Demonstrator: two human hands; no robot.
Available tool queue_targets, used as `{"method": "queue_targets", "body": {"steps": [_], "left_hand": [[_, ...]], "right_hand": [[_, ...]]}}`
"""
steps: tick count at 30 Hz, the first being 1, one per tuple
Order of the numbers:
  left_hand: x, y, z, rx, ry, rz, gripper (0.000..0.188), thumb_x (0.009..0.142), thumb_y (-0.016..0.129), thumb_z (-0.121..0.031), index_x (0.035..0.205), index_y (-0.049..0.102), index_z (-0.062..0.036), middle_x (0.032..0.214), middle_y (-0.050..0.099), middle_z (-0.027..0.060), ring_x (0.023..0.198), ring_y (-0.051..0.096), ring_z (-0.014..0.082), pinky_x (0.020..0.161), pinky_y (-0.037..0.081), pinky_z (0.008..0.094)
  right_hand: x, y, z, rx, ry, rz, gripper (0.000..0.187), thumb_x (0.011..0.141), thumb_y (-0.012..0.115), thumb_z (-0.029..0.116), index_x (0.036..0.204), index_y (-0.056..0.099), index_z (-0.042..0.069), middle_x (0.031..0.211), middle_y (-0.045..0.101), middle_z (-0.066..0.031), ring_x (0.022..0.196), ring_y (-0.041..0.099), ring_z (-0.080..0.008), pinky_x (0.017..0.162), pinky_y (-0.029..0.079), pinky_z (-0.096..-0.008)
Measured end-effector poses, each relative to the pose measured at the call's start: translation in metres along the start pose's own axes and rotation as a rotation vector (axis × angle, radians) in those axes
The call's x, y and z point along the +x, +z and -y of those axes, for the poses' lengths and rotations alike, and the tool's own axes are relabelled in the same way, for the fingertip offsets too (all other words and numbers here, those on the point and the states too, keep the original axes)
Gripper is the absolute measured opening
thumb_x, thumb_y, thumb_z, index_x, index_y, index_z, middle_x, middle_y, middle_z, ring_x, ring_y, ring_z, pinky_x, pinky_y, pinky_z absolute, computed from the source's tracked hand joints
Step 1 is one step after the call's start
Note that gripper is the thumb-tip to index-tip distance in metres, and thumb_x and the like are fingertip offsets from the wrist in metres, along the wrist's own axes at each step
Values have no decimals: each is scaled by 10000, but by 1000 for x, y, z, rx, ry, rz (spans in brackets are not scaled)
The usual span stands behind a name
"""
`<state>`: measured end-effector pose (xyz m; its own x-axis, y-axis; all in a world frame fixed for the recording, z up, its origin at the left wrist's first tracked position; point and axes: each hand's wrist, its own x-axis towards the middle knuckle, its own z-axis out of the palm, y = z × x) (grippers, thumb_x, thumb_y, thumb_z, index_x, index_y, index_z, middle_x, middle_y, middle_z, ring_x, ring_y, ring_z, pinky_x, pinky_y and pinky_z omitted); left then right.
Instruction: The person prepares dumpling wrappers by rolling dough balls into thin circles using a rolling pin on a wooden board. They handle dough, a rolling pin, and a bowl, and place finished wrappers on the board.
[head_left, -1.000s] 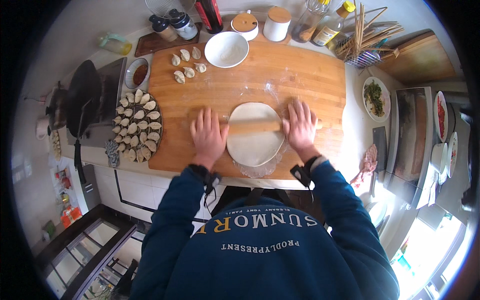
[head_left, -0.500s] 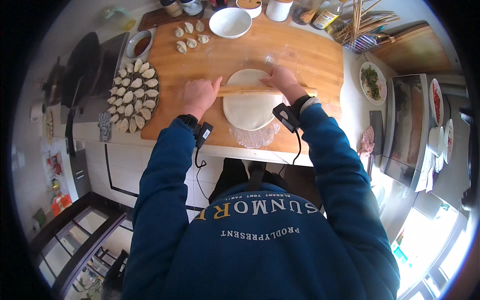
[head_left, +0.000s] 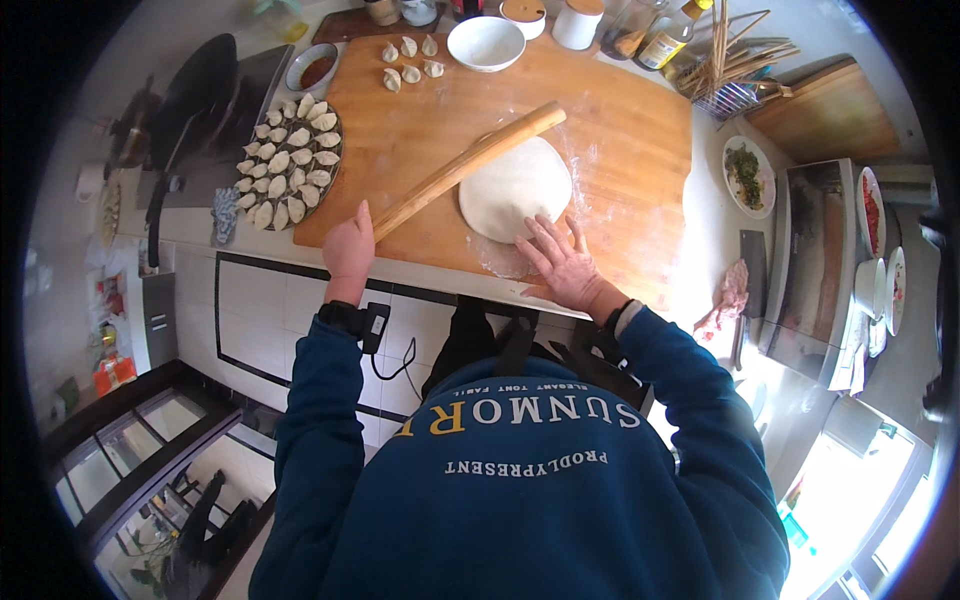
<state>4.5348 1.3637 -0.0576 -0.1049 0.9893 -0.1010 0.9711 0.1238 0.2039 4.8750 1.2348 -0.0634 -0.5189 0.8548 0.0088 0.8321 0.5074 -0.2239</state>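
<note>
My left hand [head_left: 349, 252] is closed round the near end of a wooden rolling pin [head_left: 470, 160], which slants up and to the right. The pin's far end passes over the upper left edge of a round sheet of dough [head_left: 517, 188]. My right hand [head_left: 563, 262] has its fingers spread, their tips touching the dough's near right edge. The dough lies flat on a large wooden board [head_left: 630, 150] dusted with flour, with a floury patch just below it.
Left of the board stands a round tray of dumplings [head_left: 279, 214]; several more dumplings [head_left: 411, 74] sit at its back edge by a white bowl [head_left: 486, 44]. A sauce bowl [head_left: 312, 66] is at back left. On the right are a plate of chopped greens [head_left: 748, 178] and a knife [head_left: 741, 342].
My right hand has let go of the rolling pin and come down to the dough's near edge. My left hand has drawn the pin nearer and left, tilting it from level to slanted.
</note>
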Motion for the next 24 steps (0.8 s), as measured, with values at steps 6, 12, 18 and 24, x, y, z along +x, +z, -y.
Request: {"method": "queue_targets", "body": {"steps": [6,12,18,24], "left_hand": [[-23,2,-6,-3,2,-3,654,969,285,-505,745,703,-55,767,656,216,742,630,410,641,489,507],[-35,-4,-5,-18,-49,48,676,966,266,-523,766,708,-53,793,659,220,761,632,407,676,488,501],[-25,-10,8,-48,-131,39,728,965,233,-539,773,701,-16,810,656,234,801,626,424,709,480,516],[-10,-2,17,-165,-131,-16,767,965,225,-550,760,682,31,799,639,270,805,612,455,734,470,533]], "right_hand": [[34,23,2,-7,-40,22,962,694,662,620,1448,298,146,1481,304,-159,1407,229,-314,1115,141,-601],[61,32,14,-5,-80,-54,839,776,600,575,1440,320,145,1493,289,-152,1404,240,-301,1113,131,-605],[78,23,-12,-158,50,-184,813,755,665,460,1416,355,103,1493,287,-165,1405,238,-311,1112,138,-585],[102,5,-73,158,726,-97,670,776,699,398,1290,452,45,1366,415,-200,1253,411,-337,1009,350,-496]]}}
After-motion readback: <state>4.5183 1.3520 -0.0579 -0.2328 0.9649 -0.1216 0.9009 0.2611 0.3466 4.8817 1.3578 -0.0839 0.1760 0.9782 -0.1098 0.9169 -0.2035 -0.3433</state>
